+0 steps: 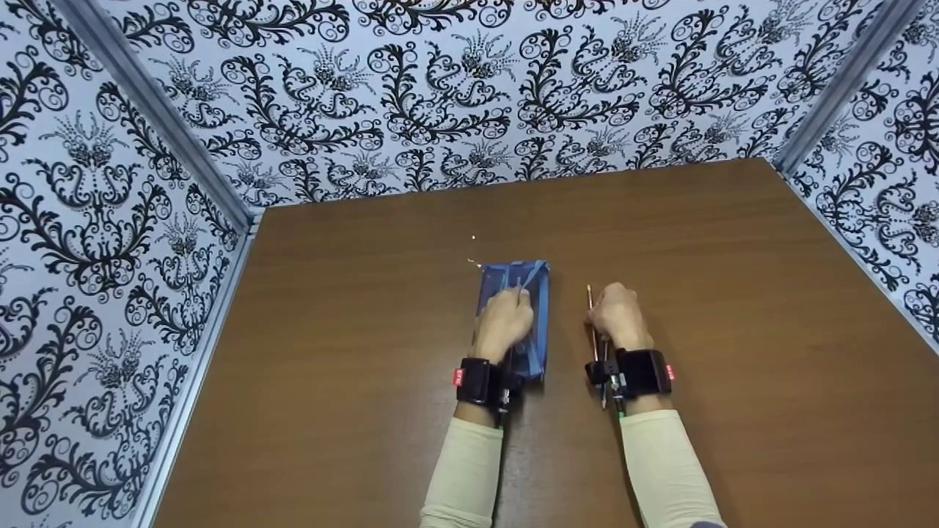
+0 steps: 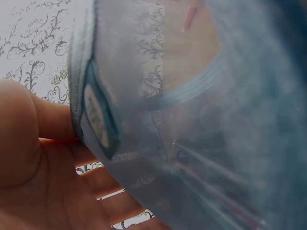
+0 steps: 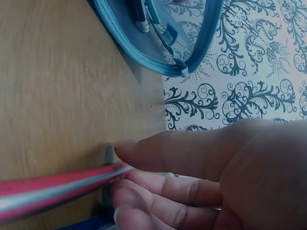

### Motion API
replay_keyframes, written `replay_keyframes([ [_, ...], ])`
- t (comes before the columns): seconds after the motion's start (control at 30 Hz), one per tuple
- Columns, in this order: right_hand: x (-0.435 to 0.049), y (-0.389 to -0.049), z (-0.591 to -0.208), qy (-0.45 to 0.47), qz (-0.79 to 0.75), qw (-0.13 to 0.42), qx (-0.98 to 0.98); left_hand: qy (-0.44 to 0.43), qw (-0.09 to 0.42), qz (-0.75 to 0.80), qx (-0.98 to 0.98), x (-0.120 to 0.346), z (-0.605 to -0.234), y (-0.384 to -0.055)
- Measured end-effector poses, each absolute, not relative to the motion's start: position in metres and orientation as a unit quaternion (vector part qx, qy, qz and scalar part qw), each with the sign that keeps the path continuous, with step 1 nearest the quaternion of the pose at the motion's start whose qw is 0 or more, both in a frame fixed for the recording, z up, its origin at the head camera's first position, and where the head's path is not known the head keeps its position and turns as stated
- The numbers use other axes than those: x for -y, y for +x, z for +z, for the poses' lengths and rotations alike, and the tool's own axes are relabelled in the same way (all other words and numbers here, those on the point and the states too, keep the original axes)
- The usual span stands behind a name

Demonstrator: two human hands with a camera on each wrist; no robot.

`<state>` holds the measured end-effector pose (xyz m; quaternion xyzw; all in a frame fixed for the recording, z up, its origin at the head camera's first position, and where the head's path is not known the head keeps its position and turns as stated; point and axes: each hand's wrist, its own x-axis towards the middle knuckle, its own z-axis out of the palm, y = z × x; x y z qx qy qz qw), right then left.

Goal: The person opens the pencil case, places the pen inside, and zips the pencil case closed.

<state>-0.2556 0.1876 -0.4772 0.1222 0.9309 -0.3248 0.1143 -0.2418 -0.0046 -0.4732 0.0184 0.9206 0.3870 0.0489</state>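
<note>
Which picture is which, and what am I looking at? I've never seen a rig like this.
There's no machine: these are a person's two bare hands. The wide view is shot from the head, the close-ups from the left and right wrists. On the brown wood-look table is a blue, see-through zippered pouch with slim writing tools inside; the left hand pinches its edge. The right hand has thumb and fingers curled round a slim red-and-silver striped pencil.
</note>
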Motion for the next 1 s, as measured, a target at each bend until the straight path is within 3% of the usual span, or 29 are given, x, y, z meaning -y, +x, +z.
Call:
replay_keyframes([
  [0.17, -0.1849, -0.2543, -0.4768, 0.110, -0.305, 0.096, -0.941, 0.017, 0.050, 0.386, -0.921, 0.0038, -0.4722, -0.2418],
  [0.5, -0.1821, -0.2566, -0.4762, 0.122, -0.309, 0.127, -0.935, 0.015, 0.050, 0.383, -0.922, 0.0032, -0.4733, -0.2429],
  [0.73, -0.1814, -0.2576, -0.4802, 0.103, -0.300, 0.099, -0.943, 0.022, 0.037, 0.368, -0.929, 0.0030, -0.4730, -0.2430],
  [1.0, -0.1816, -0.2584, -0.4786, 0.110, -0.308, 0.127, -0.936, 0.017, 0.046, 0.371, -0.927, 0.0025, -0.4729, -0.2426],
])
